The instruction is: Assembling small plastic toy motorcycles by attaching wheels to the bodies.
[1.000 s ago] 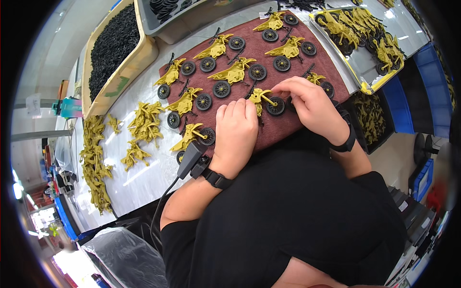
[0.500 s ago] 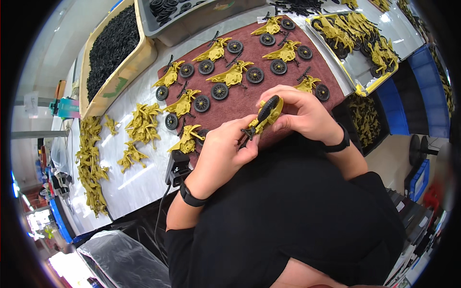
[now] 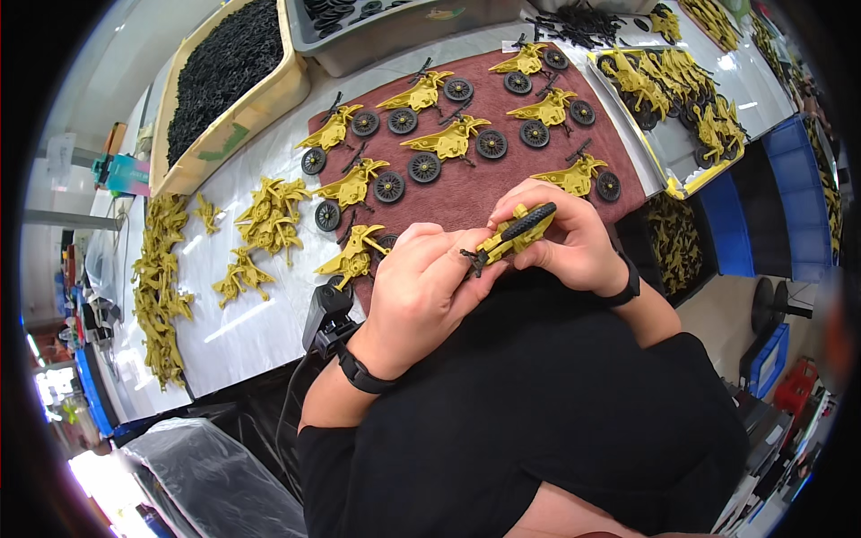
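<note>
Across the pale table [image 3: 235, 351], a maroon mat [image 3: 439, 206] stretches toward twelve o'clock, its near edge partly hidden by the worker's hands, a strip of plain cloth showing just past them. I see the left hand [image 3: 420, 282] pinching the handlebar end of a yellow toy motorcycle [image 3: 492, 246]; the right hand [image 3: 578, 240] grips it, fingers curled, beside one black wheel [image 3: 529, 224] toward two o'clock. Eight more yellow bodies [image 3: 446, 142] lie from nine round to two.
</note>
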A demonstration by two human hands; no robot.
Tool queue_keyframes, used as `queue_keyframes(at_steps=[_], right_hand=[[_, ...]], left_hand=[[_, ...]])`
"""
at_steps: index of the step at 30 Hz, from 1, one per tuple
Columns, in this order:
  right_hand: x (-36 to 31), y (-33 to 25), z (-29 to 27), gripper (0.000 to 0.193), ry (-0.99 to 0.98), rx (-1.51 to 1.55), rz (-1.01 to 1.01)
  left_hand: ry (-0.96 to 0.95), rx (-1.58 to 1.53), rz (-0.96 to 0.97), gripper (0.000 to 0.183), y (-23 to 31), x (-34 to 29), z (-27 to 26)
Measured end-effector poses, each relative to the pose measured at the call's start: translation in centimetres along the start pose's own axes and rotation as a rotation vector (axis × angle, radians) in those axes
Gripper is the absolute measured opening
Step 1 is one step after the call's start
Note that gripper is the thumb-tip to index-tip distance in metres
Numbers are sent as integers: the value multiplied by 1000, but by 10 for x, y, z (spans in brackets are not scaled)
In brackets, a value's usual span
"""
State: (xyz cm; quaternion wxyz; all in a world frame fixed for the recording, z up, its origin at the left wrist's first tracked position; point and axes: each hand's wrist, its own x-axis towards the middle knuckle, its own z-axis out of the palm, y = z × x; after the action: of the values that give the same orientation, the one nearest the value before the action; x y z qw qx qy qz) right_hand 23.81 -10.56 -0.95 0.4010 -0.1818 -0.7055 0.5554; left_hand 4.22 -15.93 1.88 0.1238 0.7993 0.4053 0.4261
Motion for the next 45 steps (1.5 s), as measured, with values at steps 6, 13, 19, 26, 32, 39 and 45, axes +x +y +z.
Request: queue_keyframes(at_steps=[6,13,19,26,32,39,45], right_hand=[[-7,1,11,26,133,28,-49],[-1,6,10,35,157,59,-131],[5,0,2,68,435,-418,-257],[2,-52,18,24,181,-990,-184],[4,-41,26,10,188,-1056,-214],[0,-40,28,8,155,-997,-265],[-1,-36,31,9,229,-967,-257]], left_hand=[[-42,-14,5,29,3,2,-5],[9,-73,-93,39,2,2,-4],[81,330,45,45,-1,1,-10],[58,637,74,34,7,9,-8],[80,751,148,33,8,10,-3],[-15,730,212,35,9,7,-6],[-75,766,332,35,7,11,-12]])
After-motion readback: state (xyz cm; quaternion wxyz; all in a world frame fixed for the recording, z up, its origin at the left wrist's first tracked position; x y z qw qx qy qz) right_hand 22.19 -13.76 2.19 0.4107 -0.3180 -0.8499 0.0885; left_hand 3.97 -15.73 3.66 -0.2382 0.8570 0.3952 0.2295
